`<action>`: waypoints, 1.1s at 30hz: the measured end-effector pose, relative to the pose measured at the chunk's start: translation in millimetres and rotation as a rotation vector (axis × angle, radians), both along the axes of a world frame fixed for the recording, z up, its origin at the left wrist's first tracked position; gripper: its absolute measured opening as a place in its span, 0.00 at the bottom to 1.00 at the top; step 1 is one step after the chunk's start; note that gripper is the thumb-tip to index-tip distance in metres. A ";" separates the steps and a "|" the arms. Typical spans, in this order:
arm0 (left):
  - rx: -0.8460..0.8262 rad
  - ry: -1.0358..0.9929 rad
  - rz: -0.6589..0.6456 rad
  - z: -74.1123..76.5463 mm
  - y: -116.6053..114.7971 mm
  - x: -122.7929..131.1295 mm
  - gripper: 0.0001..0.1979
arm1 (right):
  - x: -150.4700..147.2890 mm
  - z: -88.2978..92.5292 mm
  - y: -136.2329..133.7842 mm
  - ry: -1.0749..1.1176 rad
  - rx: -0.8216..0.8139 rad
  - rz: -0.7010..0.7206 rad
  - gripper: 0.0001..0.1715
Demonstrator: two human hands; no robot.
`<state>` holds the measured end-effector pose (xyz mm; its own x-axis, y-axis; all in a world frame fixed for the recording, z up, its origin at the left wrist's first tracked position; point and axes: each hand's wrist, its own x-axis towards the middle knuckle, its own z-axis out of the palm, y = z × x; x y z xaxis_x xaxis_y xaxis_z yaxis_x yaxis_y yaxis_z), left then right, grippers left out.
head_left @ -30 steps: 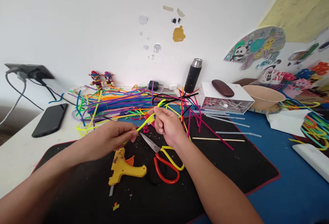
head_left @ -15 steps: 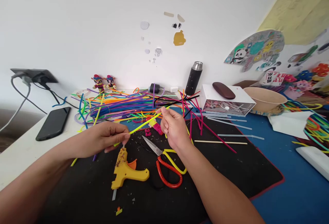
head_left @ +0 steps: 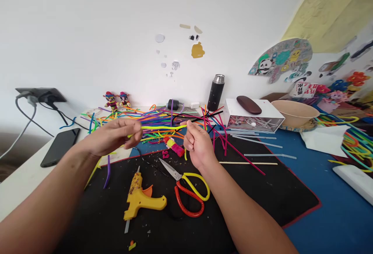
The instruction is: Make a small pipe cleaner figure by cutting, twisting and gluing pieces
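A bright yellow pipe cleaner [head_left: 163, 128] stretches nearly level between my two hands. My left hand [head_left: 121, 132] pinches it at the left, fingers closed. The thumb and fingertips of my right hand [head_left: 198, 143] grip its other part, and a short yellow end hangs below that hand. Under them on the black mat lie a yellow glue gun [head_left: 142, 195] and scissors [head_left: 182, 184] with one red and one yellow handle. A small pink, yellow and red bundle [head_left: 175, 147] rests just left of my right hand.
Many coloured pipe cleaners [head_left: 157, 119] heap along the wall. A black phone [head_left: 60, 147] lies at the left. Behind stand a black thermos [head_left: 216, 93] and a white box [head_left: 259, 119] with a brown case [head_left: 249, 105] on top. A beige bowl [head_left: 295, 112] sits farther right.
My left hand has risen and moved left. The yellow pipe cleaner has swung from slanting to almost level, while my right hand keeps its grip. The camera view has shifted slightly.
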<state>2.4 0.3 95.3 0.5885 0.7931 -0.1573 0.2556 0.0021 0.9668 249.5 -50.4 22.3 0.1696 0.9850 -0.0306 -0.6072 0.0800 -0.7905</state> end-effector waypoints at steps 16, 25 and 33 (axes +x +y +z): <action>0.132 0.006 -0.204 -31.0 -18.0 63.1 0.23 | -15.8 -2.6 -7.7 -0.126 0.014 0.068 0.26; 0.120 0.123 -0.150 -16.3 -4.8 38.4 0.22 | -15.1 -4.8 -6.8 -0.240 0.012 0.012 0.26; -0.114 -0.334 0.032 -26.7 13.0 17.4 0.29 | -16.3 -4.2 -7.7 -0.199 -0.015 0.005 0.32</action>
<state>19.8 13.3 68.6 0.5974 0.8005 -0.0487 -0.0766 0.1174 0.9901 233.3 -58.1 18.1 0.1686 0.9856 -0.0119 -0.4396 0.0644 -0.8959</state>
